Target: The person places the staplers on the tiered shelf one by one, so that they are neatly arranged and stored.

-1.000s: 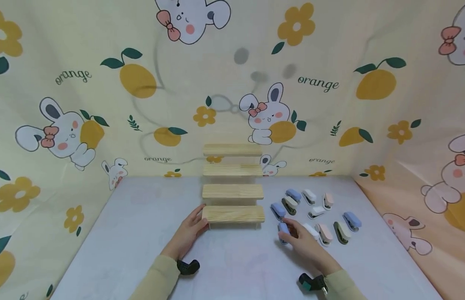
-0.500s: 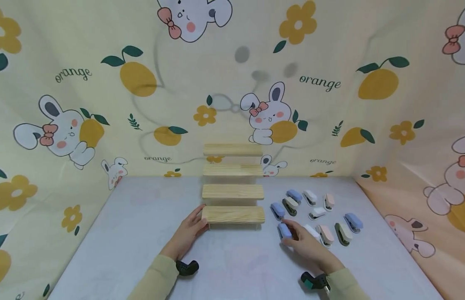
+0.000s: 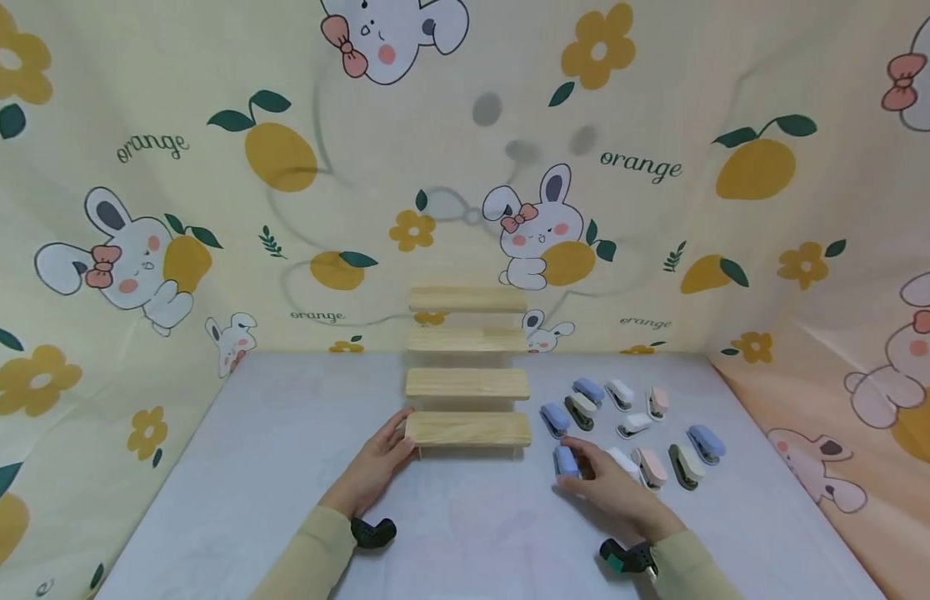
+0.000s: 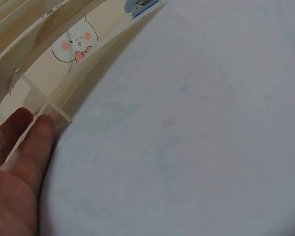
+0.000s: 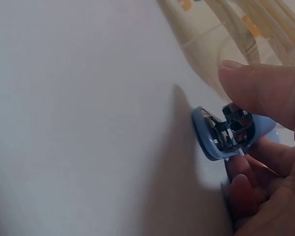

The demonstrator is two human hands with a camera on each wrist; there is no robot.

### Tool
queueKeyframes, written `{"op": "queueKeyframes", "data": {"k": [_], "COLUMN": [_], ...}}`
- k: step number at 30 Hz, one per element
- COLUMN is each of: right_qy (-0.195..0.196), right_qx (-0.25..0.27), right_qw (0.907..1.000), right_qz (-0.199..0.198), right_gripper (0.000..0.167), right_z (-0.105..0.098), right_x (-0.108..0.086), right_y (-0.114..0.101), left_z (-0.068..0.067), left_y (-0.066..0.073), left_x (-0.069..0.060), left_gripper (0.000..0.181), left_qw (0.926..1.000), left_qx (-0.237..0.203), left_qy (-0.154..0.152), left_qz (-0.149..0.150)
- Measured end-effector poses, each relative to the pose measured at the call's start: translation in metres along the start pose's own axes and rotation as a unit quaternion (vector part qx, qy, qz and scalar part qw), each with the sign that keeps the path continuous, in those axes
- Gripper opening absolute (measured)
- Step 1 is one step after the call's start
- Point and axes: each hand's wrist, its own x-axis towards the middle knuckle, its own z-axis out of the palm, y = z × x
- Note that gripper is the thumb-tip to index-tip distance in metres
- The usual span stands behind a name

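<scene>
Blue stapler [image 3: 565, 461] shifted, pinched in right hand [image 3: 613, 487], relaxed left hand [image 3: 371, 472] touching rack [image 3: 467, 384], white tabletop [image 3: 468, 533], patterned backdrop [image 3: 405, 142]

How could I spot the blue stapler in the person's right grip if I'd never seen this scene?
Start at the four-tier wooden stand, then look to its right, to the loose cluster of mini staplers. At the cluster's left front is a light-blue mini stapler. Three other staplers are blue too, but only this one is held by the right grip.
</scene>
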Motion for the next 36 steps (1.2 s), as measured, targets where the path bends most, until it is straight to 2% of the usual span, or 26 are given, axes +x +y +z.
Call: {"op": "queueKeyframes", "data": {"k": [9, 14, 20, 28, 36], "right_qy": [0.007, 0.015, 0.02, 0.012, 0.008], "right_qx": [-0.002, -0.009, -0.006, 0.013, 0.039], "right_qw": [1.0, 0.9998, 0.9996, 0.9998, 0.9991], "right_qz": [0.004, 0.013, 0.017, 0.012, 0.014], "right_gripper": [0.076, 0.078, 0.077, 0.075, 0.074], "right_z": [0.0002, 0.0013, 0.0027, 0.0005, 0.0016], "right_x": [0.0006, 0.0021, 0.0031, -0.0002, 0.003], "right_y": [0.002, 0.0032, 0.0054, 0.0041, 0.0082], "left_z": [0.0015, 0.0041, 0.0055, 0.0012, 0.0008], "left_y": [-0.0019, -0.0019, -0.0032, -0.006, -0.0035], "left_x": [-0.0025, -0.0022, 0.0003, 0.0018, -0.0002], "left_gripper": [0.058, 0.059, 0.075, 0.069, 0.068], "left_qw": [0.9998, 0.9992, 0.9954, 0.9988, 0.9993], "left_qx": [0.014, 0.038, 0.091, 0.05, 0.038], "left_qy": [-0.011, 0.01, 0.029, -0.003, -0.004], "left_qz": [0.011, -0.001, -0.002, 0.002, -0.003]}}
